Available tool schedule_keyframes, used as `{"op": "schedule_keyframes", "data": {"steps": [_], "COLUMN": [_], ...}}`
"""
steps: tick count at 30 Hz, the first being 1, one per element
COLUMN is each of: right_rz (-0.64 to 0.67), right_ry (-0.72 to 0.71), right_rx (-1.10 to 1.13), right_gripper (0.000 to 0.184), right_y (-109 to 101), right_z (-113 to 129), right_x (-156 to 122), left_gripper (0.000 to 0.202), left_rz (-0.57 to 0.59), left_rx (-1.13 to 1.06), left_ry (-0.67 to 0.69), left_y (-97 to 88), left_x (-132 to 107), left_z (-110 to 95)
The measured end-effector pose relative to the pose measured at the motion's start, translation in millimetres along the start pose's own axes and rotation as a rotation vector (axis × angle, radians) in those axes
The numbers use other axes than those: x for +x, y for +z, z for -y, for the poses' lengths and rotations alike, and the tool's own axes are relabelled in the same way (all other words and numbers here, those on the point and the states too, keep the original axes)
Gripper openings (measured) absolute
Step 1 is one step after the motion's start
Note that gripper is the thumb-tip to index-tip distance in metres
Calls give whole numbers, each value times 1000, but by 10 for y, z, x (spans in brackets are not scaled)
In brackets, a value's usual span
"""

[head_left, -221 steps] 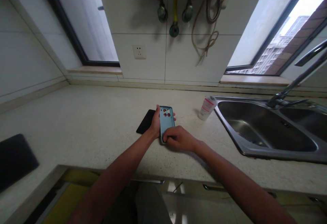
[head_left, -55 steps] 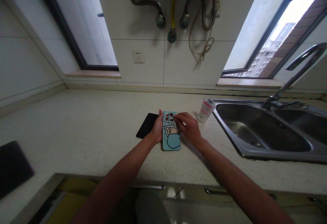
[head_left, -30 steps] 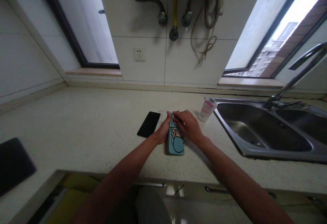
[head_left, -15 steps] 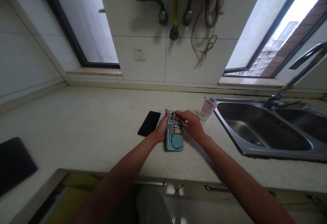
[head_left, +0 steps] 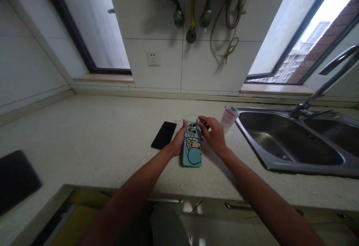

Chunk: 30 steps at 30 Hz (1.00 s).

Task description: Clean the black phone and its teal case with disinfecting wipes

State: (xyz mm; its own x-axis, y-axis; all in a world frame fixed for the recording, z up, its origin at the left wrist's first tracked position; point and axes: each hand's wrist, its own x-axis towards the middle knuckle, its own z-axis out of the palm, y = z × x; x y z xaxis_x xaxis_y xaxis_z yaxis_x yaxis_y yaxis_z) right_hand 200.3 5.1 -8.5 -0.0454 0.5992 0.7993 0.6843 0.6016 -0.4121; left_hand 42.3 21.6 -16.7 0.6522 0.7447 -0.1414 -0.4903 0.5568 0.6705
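Note:
A light-blue phone case (head_left: 192,152) with a cartoon figure on its back lies over the counter, its camera cutouts toward the far end. My left hand (head_left: 178,141) grips it along the left edge, thumb near the top corner. At the top right corner is my right hand (head_left: 212,131), fingers pinched around a small whitish thing (head_left: 198,121) too small to name. Just left of my left hand, a black phone-like slab (head_left: 164,135) lies flat. A clear plastic cup (head_left: 229,118) with pink markings stands tilted behind my right hand.
To the right, a steel double sink (head_left: 286,141) with a chrome faucet (head_left: 322,85) is set into the pale countertop (head_left: 112,137). A dark flat object (head_left: 18,180) lies at the far left. Hoses and a socket (head_left: 153,58) are on the wall behind.
My right hand has shifted slightly up and right, from over the camera cutouts to the case's top right corner. My left hand keeps its grip.

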Motion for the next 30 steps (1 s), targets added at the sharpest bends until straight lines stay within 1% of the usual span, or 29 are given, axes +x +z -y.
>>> {"op": "schedule_keyframes", "data": {"steps": [2,4,9,13,17,19,23,27,30], "right_rz": [17,54,121,135,112,91,90,94,120], "right_ry": [-17,-64,-135,-142,-112,-111,-117,-88,-96], "right_rx": [12,35,133,157,76,20,-70,-150,-157], "right_gripper": [24,26,38,42,38,33,29,26,24], "right_y": [25,60,123,130,101,82,58,51,39], "right_z": [12,36,110,116,42,-1,-49,-51,-18], "right_x": [-8,-22,-55,-59,-45,-39,-42,-51,-54], "left_gripper": [68,67,73,74,74,73,74,69,65], "left_rz": [13,28,35,11,33,24,-48,-55,-83], "left_rx": [-10,-26,-62,-62,-56,-64,-96,-137,-184], "left_ry": [-13,-15,-47,-44,-51,-26,20,101,161], "left_y": [13,26,33,16,8,11,28,39,37], "left_x": [-9,-15,-17,-9,-9,-10,-3,6,11], "left_z": [-3,-4,3,17,13,-1,-47,-91,-120]}}
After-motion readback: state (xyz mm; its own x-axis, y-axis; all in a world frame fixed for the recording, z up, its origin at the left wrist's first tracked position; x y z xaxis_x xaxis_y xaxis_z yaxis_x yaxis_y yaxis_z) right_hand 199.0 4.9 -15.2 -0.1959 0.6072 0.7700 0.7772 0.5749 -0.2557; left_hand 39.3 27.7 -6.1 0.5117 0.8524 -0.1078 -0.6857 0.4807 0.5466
